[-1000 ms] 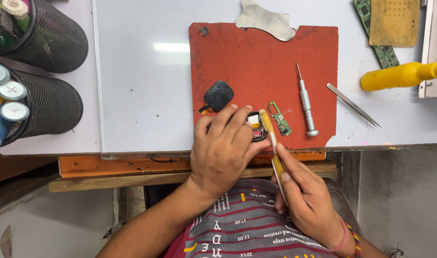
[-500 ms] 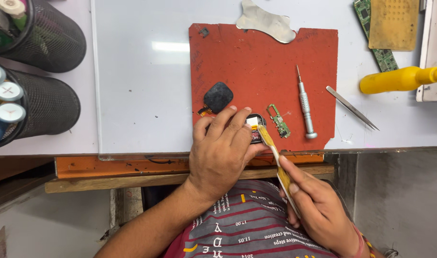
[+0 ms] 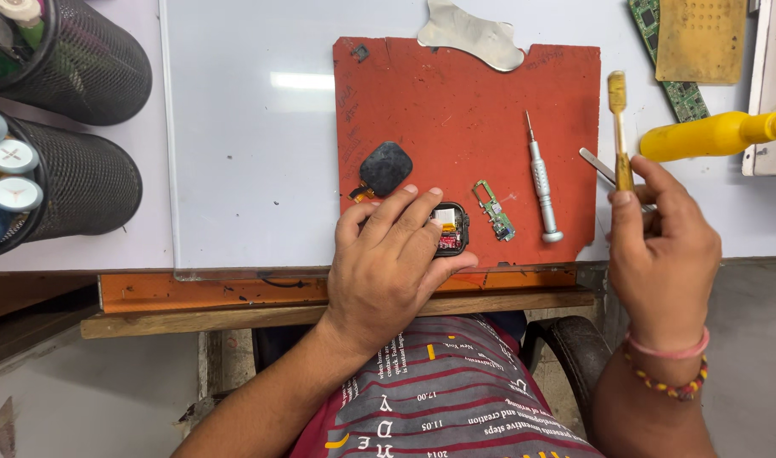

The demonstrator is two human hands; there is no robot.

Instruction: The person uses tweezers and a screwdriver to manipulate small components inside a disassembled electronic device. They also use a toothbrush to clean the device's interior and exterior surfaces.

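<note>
Right hand (image 3: pixel 664 246) grip on brush (image 3: pixel 619 127), pens in mesh cups (image 3: pixel 83 182)

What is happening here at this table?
A person sits at a white table with a red work mat on it. The left hand rests on a small opened device, which looks like a smartwatch body, at the mat's near edge. The right hand holds a thin yellow-handled brush upright, off to the right of the mat. A small green circuit board, a silver screwdriver and a detached black screen lie on the mat.
</note>
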